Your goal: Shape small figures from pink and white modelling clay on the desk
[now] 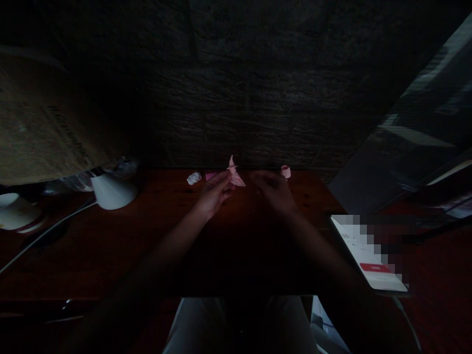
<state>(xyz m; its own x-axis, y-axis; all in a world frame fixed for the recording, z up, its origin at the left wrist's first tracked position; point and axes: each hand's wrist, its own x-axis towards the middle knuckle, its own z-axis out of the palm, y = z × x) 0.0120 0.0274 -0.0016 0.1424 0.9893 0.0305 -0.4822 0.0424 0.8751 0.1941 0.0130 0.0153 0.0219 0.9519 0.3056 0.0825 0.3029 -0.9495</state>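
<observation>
My left hand [217,191] pinches a piece of folded pink paper [236,175] between thumb and fingers. The paper has a thin point sticking up and a wider flap spreading down to the right. Just right of it, apart from the paper, is my right hand [273,189]; motion and dim light smear its fingers, so I cannot tell whether they are open or closed. Behind my left hand lies a magenta paper piece [210,175], partly covered by the fingers. A crumpled white paper [193,178] rests to its left. A small pink paper roll [285,171] stands beyond my right hand.
The wooden table [147,236] meets a dark textured wall [228,98]. On the left are a white cone-shaped object [112,191] with a cable, a white cup [16,211] and a large brown paper bag [44,118]. A lit tablet [365,255] lies at the right edge.
</observation>
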